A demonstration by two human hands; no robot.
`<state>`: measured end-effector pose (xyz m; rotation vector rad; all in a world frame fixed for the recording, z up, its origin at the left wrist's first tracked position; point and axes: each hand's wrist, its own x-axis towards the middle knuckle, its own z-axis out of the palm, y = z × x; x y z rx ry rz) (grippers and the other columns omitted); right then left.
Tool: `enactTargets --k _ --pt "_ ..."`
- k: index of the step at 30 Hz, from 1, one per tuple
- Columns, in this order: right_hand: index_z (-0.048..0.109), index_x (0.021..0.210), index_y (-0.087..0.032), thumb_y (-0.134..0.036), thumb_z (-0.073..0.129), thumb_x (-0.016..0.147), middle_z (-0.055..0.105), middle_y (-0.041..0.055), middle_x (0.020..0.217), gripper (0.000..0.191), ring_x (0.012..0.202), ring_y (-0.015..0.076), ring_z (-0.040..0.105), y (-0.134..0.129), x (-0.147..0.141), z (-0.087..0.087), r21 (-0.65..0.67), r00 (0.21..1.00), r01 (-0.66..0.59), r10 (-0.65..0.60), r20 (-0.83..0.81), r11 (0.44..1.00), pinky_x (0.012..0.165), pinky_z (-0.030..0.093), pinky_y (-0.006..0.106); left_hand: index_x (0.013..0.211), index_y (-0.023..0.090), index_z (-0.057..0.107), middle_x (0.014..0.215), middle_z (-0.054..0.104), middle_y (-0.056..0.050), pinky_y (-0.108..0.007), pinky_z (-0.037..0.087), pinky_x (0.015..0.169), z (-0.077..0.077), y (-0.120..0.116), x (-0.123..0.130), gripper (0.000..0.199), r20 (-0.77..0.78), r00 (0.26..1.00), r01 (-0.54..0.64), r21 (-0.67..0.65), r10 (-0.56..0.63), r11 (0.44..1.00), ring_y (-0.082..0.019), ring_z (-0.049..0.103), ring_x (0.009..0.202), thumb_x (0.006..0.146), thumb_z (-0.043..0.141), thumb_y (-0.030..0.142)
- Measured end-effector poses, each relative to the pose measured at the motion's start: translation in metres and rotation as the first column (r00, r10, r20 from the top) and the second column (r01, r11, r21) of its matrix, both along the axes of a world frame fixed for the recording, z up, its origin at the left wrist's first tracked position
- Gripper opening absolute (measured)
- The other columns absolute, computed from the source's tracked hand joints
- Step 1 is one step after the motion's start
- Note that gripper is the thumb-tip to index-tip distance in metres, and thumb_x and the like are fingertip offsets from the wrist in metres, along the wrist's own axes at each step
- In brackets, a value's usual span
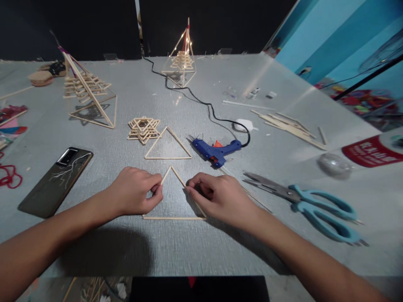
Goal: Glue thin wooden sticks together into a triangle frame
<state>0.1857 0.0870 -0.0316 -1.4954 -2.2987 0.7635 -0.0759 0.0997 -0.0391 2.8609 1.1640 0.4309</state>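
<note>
A triangle of thin wooden sticks point(176, 218) lies on the table before me. My left hand point(135, 191) pinches its left side stick, and my right hand point(218, 195) pinches the right side stick. The two sticks meet at the top point between my hands. Just beyond sits a second stick triangle point(168, 158), its upper left side close to a small stack of stick stars point(144, 129). To the right of that triangle, a blue glue gun point(217, 152) rests on its side, with a black cord running back.
A dark phone point(58, 180) lies at left; blue-handled scissors point(296, 197) and a red-labelled bottle point(371, 151) are at right. Loose flat sticks point(289, 128) lie behind the scissors. Two stick pyramids, one at left point(91, 94) and one with lights point(183, 63), stand farther back.
</note>
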Motion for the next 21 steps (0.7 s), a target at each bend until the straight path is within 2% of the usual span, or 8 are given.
enactTargets --k 21 --pt "0.072 0.093 -0.022 -0.037 0.058 0.096 0.054 -0.0047 0.053 0.021 0.048 0.0117 0.046 0.0002 0.0008 -0.0033 0.032 1.0 -0.012 0.013 -0.027 0.999 0.055 0.029 0.029 0.071 0.021 0.051 0.055 0.055 0.004 -0.031 0.02 0.053 -0.0024 0.0007 -0.0005 0.021 -0.001 1.0 -0.005 -0.007 0.005 1.0 -0.014 0.049 0.049 0.091 0.049 0.026"
